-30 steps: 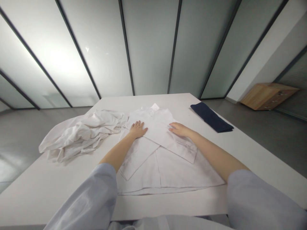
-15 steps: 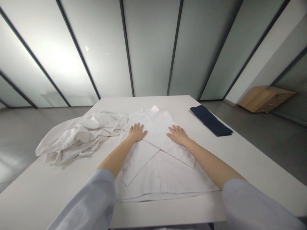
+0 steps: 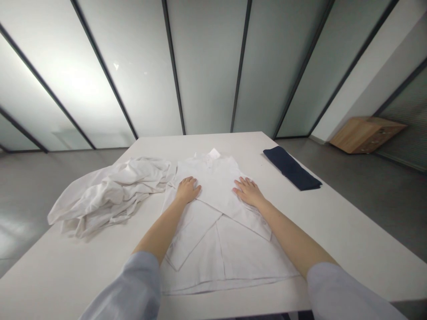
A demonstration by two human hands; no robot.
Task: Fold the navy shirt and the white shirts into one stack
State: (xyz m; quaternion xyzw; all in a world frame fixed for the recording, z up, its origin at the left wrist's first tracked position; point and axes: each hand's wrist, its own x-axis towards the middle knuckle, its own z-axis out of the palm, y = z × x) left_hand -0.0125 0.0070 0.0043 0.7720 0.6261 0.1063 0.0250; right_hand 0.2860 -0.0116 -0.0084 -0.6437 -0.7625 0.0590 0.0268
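The left hand [image 3: 187, 190] and right hand [image 3: 248, 193] lie open and flat with fingers spread, grasping nothing, resting on the upper part of a folded white shirt [image 3: 196, 253] in the middle of the worktop [image 3: 350, 235]. The shirt's long axis points straight away from the person, from the hem close to the worktop's near edge to the collar [image 3: 213, 155] toward the far edge. Folded panels overlap across its front. The hands sit on either side of that axis, about equally near it. A crumpled white cloth [image 3: 110, 198] lies just beside the shirt, nearer the left hand, and a folded navy cloth [image 3: 292, 169] lies along the worktop's right edge, nearer the right hand.
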